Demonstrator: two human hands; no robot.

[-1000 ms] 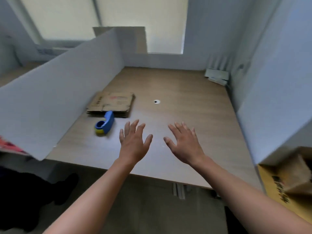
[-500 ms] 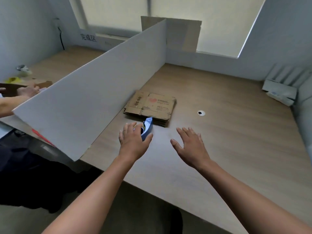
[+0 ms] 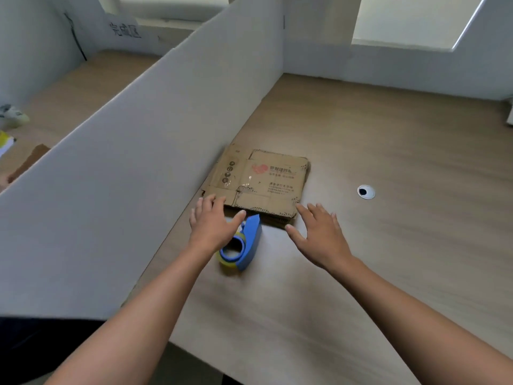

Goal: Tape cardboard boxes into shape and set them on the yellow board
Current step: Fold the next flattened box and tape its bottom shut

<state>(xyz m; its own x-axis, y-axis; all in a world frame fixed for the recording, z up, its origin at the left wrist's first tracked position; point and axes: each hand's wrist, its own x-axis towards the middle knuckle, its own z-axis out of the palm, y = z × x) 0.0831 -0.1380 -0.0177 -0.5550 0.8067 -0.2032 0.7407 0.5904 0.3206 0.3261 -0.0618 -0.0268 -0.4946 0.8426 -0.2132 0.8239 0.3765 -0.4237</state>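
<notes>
Head cam: flat boxes [image 3: 263, 182] stacked on table [image 3: 388, 245] beside divider [image 3: 138, 162]; dispenser [image 3: 244, 245] just beside stack's near edge. My L hand [image 3: 211, 223] and R hand [image 3: 319, 234] are spread, holding nothing, fingertips at near corners; contact unclear. Est.: cardboard light, stiff, thin. Lift top sheet by near edge, both corners, thumbs under.

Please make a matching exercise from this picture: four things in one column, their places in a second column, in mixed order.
1 flat brown cardboard boxes
2 blue plastic tape dispenser
3 white round ring in the tabletop
4 tall white divider panel

A upright along the tabletop's left side
B right of the boxes, alone
C partly hidden by the left hand
D lying flat beside the divider

Pairs: 1-D, 2-C, 3-B, 4-A
</notes>
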